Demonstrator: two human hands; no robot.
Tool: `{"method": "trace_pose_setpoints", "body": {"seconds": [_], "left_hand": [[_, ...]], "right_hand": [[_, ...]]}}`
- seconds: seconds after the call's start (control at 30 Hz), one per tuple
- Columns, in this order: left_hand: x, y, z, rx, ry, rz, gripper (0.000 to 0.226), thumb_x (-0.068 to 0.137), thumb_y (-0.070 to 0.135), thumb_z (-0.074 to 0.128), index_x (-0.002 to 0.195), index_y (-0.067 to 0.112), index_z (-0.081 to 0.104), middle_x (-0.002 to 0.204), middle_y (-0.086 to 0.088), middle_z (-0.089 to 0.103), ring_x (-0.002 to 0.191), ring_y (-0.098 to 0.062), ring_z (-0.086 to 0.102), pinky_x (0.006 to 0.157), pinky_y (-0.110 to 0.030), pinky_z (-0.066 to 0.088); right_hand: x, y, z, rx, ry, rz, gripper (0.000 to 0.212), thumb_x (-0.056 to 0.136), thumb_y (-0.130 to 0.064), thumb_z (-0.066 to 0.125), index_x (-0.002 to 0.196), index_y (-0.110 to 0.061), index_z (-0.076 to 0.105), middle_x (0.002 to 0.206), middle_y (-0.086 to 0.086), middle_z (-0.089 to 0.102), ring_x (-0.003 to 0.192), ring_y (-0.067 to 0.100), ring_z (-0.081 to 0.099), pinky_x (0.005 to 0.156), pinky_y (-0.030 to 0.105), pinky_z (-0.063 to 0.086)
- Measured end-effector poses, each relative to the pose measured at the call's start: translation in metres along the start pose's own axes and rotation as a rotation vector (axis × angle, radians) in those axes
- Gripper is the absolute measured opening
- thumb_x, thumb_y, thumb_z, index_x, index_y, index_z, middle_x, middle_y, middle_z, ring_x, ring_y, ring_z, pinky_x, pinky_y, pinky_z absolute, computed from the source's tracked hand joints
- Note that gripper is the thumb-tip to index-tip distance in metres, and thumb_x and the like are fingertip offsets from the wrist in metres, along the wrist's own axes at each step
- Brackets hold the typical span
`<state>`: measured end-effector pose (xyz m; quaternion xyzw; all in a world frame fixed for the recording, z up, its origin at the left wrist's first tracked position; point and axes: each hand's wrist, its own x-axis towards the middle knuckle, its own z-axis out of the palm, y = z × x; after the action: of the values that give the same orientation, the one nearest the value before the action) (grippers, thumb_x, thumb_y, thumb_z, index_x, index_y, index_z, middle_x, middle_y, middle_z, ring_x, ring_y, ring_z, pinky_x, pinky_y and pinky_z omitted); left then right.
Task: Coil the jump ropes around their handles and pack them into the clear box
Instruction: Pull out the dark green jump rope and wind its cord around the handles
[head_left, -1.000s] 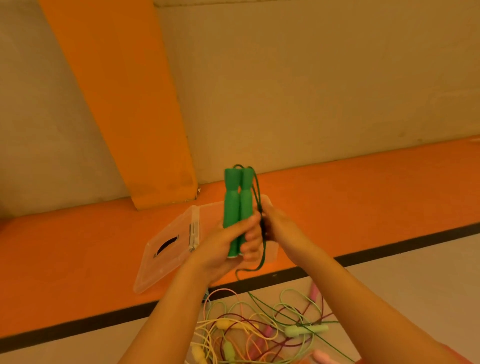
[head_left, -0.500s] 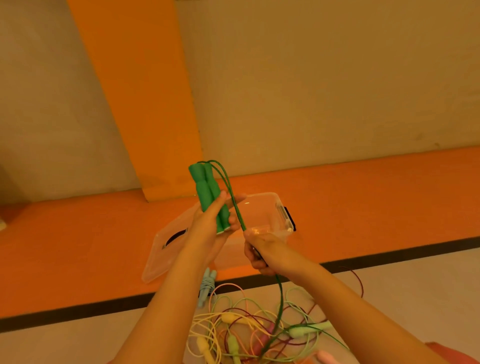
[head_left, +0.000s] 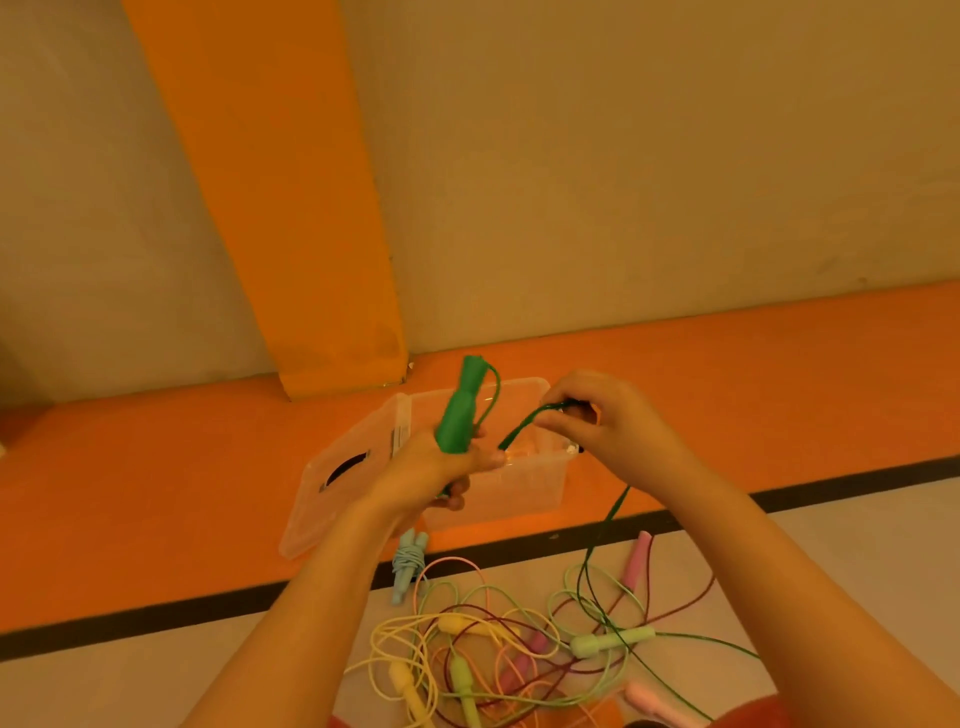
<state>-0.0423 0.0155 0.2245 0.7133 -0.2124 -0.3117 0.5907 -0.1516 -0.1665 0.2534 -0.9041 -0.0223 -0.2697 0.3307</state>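
Observation:
My left hand (head_left: 434, 470) grips the two dark green handles (head_left: 460, 410) of a jump rope, held together and pointing up and away. My right hand (head_left: 605, 421) pinches the dark green cord (head_left: 519, 428) to the right of the handles, above the clear box (head_left: 524, 496). From my right hand the cord hangs down to the floor. The box stands open on the orange floor band, its lid (head_left: 343, 467) hinged out to the left.
A coiled pale blue rope (head_left: 408, 564) lies just in front of the box. A tangle of yellow, light green, pink and maroon ropes (head_left: 519, 644) covers the pale floor near me. A black line (head_left: 831, 480) divides the orange band from the pale floor.
My right hand has risen from below the handles to the right of them, carrying the green cord up over the box. My left hand with the handles moved slightly right.

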Motion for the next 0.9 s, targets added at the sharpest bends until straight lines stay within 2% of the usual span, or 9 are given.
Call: {"method": "trace_pose_setpoints", "body": {"seconds": [0.1,0.2,0.27,0.37,0.43,0.53,0.7,0.83,0.9], "left_hand": [[-0.006,-0.004,0.019,0.169,-0.164,-0.017,0.036,0.08,0.014,0.075,0.11,0.012,0.055,0.066,0.001,0.045,0.048,-0.009,0.037,0.045,-0.022,0.034],[-0.012,-0.005,0.031,0.213,-0.301,-0.049,0.02,0.088,0.014,0.067,0.106,0.012,0.057,0.055,0.007,0.042,0.046,-0.008,0.035,0.044,-0.022,0.032],[-0.015,-0.003,0.029,0.194,-0.451,-0.109,0.022,0.091,0.01,0.063,0.112,0.005,0.057,0.056,0.007,0.044,0.047,-0.008,0.034,0.045,-0.023,0.03],[-0.018,0.001,0.018,0.173,-0.656,-0.191,0.042,0.086,0.007,0.064,0.124,-0.005,0.05,0.062,-0.002,0.037,0.047,-0.008,0.033,0.043,-0.021,0.029],[-0.021,0.004,0.014,0.148,-0.766,-0.192,0.039,0.081,0.008,0.064,0.119,0.002,0.057,0.063,-0.003,0.035,0.045,-0.007,0.033,0.043,-0.02,0.029],[-0.024,0.007,0.008,-0.01,-0.858,-0.126,0.031,0.078,0.009,0.065,0.109,0.013,0.064,0.074,-0.007,0.033,0.047,-0.005,0.035,0.045,-0.019,0.03],[-0.021,0.009,0.0,-0.362,-0.859,-0.014,0.043,0.08,0.013,0.069,0.117,0.007,0.049,0.075,0.003,0.043,0.049,-0.003,0.035,0.047,-0.018,0.029],[-0.019,0.014,0.008,-0.581,-0.534,0.108,0.049,0.072,0.01,0.075,0.112,0.006,0.048,0.071,0.0,0.042,0.045,-0.004,0.034,0.044,-0.019,0.03],[-0.018,0.017,0.014,-0.585,-0.388,0.147,0.032,0.08,0.007,0.064,0.108,0.006,0.047,0.074,-0.002,0.05,0.044,-0.006,0.035,0.042,-0.019,0.032]], "right_hand": [[0.005,-0.006,0.004,-0.04,0.02,-0.134,0.016,0.078,-0.032,0.067,0.081,-0.016,0.069,0.067,-0.005,0.047,0.063,0.003,0.041,0.062,0.019,0.033],[0.008,0.0,0.006,-0.058,0.005,-0.132,0.02,0.075,-0.035,0.07,0.079,-0.015,0.069,0.067,-0.009,0.044,0.068,0.002,0.041,0.066,0.017,0.032],[0.007,0.001,0.002,0.013,-0.033,-0.053,0.013,0.073,-0.03,0.076,0.075,-0.021,0.067,0.069,-0.006,0.05,0.069,0.003,0.044,0.066,0.015,0.034],[0.003,-0.001,-0.009,0.264,-0.208,0.149,0.011,0.076,-0.018,0.075,0.069,-0.023,0.068,0.079,0.002,0.06,0.07,0.002,0.052,0.066,0.013,0.039],[0.0,0.002,-0.014,0.456,-0.329,0.264,0.013,0.08,-0.014,0.069,0.069,-0.019,0.071,0.076,0.003,0.063,0.069,0.006,0.055,0.064,0.016,0.042],[-0.003,0.013,-0.02,0.617,-0.314,0.353,0.02,0.085,-0.012,0.062,0.069,-0.019,0.073,0.068,0.0,0.062,0.063,0.012,0.05,0.06,0.024,0.037],[-0.005,0.012,-0.01,0.669,-0.251,0.346,0.019,0.088,-0.002,0.057,0.084,-0.016,0.071,0.058,-0.003,0.055,0.053,0.008,0.043,0.049,0.016,0.033],[-0.004,0.004,0.006,0.511,-0.214,0.338,0.013,0.091,-0.009,0.058,0.092,-0.016,0.069,0.054,0.001,0.048,0.047,0.008,0.036,0.046,0.016,0.029],[-0.003,0.0,0.008,0.384,-0.177,0.315,0.01,0.09,-0.012,0.06,0.093,-0.018,0.068,0.055,0.002,0.048,0.048,0.006,0.039,0.05,0.018,0.033]]}}
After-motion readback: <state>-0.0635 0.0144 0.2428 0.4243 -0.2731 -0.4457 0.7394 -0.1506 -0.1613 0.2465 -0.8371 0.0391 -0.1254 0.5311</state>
